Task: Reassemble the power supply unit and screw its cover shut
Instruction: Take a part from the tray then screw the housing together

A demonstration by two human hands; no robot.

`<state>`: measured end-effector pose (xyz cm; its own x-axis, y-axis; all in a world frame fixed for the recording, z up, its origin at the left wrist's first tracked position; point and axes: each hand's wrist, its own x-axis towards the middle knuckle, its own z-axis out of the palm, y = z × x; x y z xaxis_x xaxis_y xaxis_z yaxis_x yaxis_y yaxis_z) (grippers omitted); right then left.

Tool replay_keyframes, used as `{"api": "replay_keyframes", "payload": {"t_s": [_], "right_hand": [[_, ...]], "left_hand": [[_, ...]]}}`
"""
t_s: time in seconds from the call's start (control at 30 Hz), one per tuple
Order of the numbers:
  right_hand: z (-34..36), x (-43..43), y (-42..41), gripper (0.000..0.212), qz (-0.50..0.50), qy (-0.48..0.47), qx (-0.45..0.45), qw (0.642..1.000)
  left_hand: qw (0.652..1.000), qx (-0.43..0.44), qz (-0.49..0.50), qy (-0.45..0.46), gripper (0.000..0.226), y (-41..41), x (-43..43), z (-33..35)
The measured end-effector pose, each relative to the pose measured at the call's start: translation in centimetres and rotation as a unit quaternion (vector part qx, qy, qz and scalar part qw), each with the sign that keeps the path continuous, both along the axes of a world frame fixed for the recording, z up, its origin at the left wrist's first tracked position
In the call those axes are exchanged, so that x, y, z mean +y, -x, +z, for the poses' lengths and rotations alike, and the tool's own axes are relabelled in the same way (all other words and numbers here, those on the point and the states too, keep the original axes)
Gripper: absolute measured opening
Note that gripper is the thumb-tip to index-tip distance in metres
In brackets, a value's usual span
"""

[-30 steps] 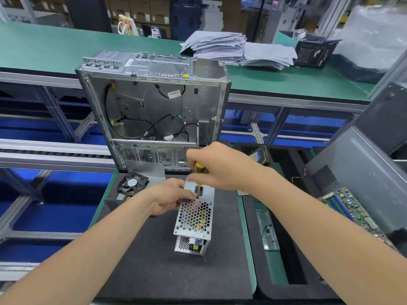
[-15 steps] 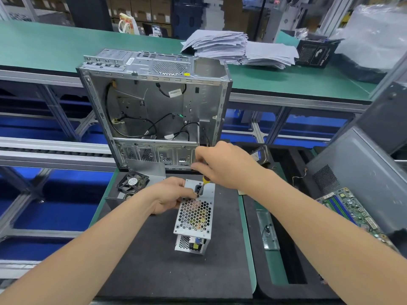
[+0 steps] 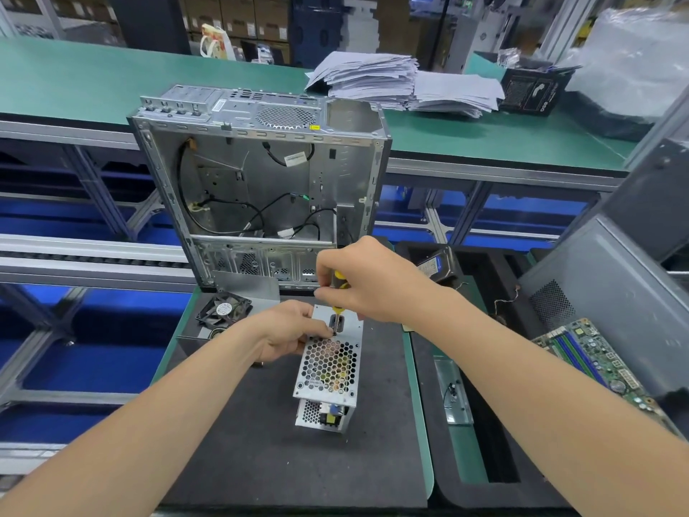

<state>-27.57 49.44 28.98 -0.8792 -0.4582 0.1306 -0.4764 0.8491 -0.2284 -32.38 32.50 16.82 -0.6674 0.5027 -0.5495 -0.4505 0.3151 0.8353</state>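
The silver power supply unit (image 3: 328, 371) stands on the dark mat (image 3: 261, 442), its honeycomb-perforated cover facing up. My left hand (image 3: 290, 333) grips the unit's far left edge, fingers curled against the cover. My right hand (image 3: 365, 281) holds a yellow-and-black screwdriver (image 3: 338, 289) upright above the unit. The screwdriver's tip touches the cover near its far end, just beside my left fingertips. The screw itself is too small to make out.
An open, empty computer case (image 3: 261, 192) stands upright behind the mat. A small black fan (image 3: 223, 309) lies left of the unit. On the right are a black tray (image 3: 484, 367), a green motherboard (image 3: 592, 363) and a grey side panel (image 3: 615, 292).
My right hand has turned around the screwdriver handle and shifted slightly, with the tip staying on the cover. My left hand and the unit have stayed in place.
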Motion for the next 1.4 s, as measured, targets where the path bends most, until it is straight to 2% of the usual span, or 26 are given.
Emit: {"api": "replay_keyframes", "payload": {"t_s": [0.1,0.3,0.4,0.5,0.57,0.73,0.87,0.97,1.13,1.27,1.4], "right_hand": [[0.3,-0.2,0.3,0.015,-0.021,0.001,-0.025,0.999],[0.5,0.2,0.5,0.016,-0.041,0.0,-0.038,0.998],[0.2,0.4,0.4,0.012,-0.081,0.087,-0.056,0.991],[0.6,1.3,0.2,0.015,-0.152,0.206,-0.02,0.966],[1.4,2.4,0.4,0.017,-0.194,0.248,0.015,0.949],[2.1,6.2,1.3,0.026,-0.265,0.182,0.056,0.945],[0.2,8.2,1.3,0.024,-0.271,0.171,0.035,0.947],[-1.8,9.1,1.2,0.023,-0.258,0.146,0.016,0.955],[-4.9,9.7,1.2,0.014,-0.238,0.139,-0.037,0.96],[-7.2,10.4,1.3,0.011,-0.244,0.143,-0.066,0.957],[-9.1,11.3,1.8,0.013,-0.26,0.152,-0.082,0.95]], "left_hand": [[1.0,-0.011,-0.003,-0.014,0.009,-0.1,0.0,0.1],[0.999,-0.021,0.017,-0.021,0.01,-0.6,0.1,0.4],[1.0,-0.024,0.005,-0.014,0.02,-0.7,0.1,0.7],[1.0,-0.017,-0.007,-0.001,0.031,-0.9,0.2,1.0],[1.0,0.007,0.004,0.02,0.035,-0.9,0.7,1.2],[0.986,0.138,-0.057,0.068,0.035,-1.7,3.3,2.6],[0.926,0.307,-0.145,0.166,0.035,-3.4,5.0,3.7],[0.884,0.38,-0.183,0.203,0.029,-5.4,6.2,3.5],[0.797,0.449,-0.263,0.307,0.031,-9.3,8.5,2.0],[0.726,0.494,-0.329,0.347,0.038,-12.1,9.8,0.3],[0.679,0.498,-0.385,0.377,0.065,-13.2,8.9,-1.6]]}}
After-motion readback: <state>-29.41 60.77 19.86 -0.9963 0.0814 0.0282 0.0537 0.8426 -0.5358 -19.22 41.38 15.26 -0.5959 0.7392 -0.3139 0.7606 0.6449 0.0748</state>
